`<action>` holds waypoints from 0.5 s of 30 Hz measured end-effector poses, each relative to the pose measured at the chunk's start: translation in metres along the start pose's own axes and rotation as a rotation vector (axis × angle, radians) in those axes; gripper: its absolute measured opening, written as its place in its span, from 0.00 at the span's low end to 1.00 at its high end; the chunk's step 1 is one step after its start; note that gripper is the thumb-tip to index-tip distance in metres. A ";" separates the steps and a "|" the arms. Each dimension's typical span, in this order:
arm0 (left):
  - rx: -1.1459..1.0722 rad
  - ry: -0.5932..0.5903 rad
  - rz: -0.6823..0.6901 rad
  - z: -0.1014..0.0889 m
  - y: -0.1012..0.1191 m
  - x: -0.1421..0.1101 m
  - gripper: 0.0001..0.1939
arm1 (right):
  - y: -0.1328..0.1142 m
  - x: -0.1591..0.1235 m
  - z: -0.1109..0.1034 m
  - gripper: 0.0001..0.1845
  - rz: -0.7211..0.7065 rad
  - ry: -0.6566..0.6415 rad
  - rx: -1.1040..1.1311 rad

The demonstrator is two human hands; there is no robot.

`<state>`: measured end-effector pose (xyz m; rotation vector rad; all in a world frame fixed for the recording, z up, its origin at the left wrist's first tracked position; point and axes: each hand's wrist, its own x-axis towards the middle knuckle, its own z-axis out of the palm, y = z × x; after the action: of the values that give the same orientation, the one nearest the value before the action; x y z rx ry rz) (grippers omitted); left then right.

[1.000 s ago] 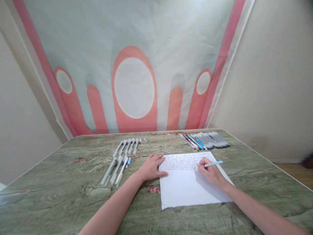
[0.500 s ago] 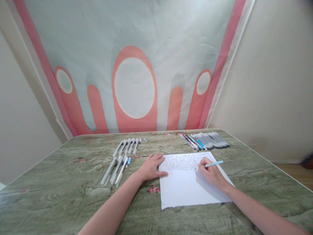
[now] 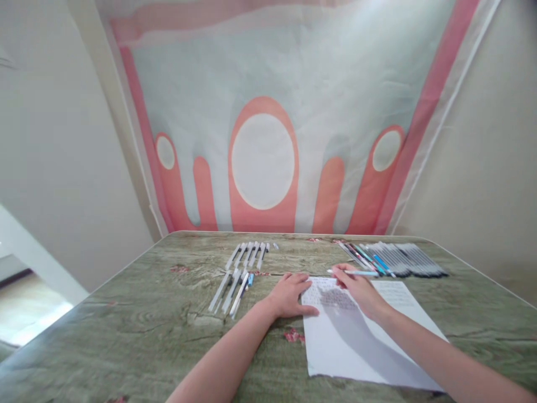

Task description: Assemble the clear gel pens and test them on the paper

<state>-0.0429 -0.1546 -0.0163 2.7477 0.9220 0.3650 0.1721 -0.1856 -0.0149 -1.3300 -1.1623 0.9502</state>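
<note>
- The blank lower part of the white rectangular paper sheet [image 3: 335, 358] lies nearest, flat on the green-grey wood-patterned desk [image 3: 126, 336].
- The left hand [image 3: 289, 296] rests palm down at the sheet's left edge, fingers loosely spread and grasping nothing; the fingertips and thumb reach onto the paper.
- Small dark handwriting [image 3: 319, 294] fills the sheet's upper part, partly under the right arm's shadow.
- The right hand [image 3: 361, 291] is closed around a slim light-blue and white pen [image 3: 363, 273], which lies nearly level over the sheet's far edge, its tip pointing left. The shadow falls apart from the hand, so it seems raised; I judge that no stroke is being made and the writing is at a pause.
- Left of the sheet are two rows of pale, slender pens [image 3: 220, 291], with a small light cap-like piece [image 3: 276, 246] beyond them.
- Beyond the sheet's far right part lie coloured pens [image 3: 369, 259], beside closely packed clear pens with dark ends [image 3: 403, 258].
- Farthest from the sheet hangs a grey-and-coral printed backdrop [image 3: 264, 56].
</note>
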 end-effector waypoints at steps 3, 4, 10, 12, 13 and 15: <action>0.010 0.005 0.015 -0.002 0.002 0.000 0.38 | -0.010 0.028 0.050 0.19 0.045 -0.023 0.142; 0.009 0.006 0.019 -0.003 0.002 0.000 0.37 | -0.010 0.037 0.065 0.20 0.074 -0.010 0.193; -0.044 0.009 0.027 -0.006 0.005 -0.001 0.36 | 0.009 0.084 0.113 0.17 0.094 0.190 0.393; -0.082 0.018 0.019 -0.007 0.005 -0.002 0.36 | 0.019 0.094 0.113 0.16 0.095 0.263 0.444; -0.103 0.016 0.016 -0.008 0.005 -0.002 0.37 | 0.023 0.097 0.112 0.15 0.093 0.288 0.467; -0.169 -0.009 0.025 -0.011 0.000 -0.001 0.36 | 0.030 0.102 0.108 0.14 0.088 0.314 0.511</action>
<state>-0.0475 -0.1540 -0.0057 2.6067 0.8159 0.4150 0.0918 -0.0616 -0.0478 -1.0666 -0.5731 0.9776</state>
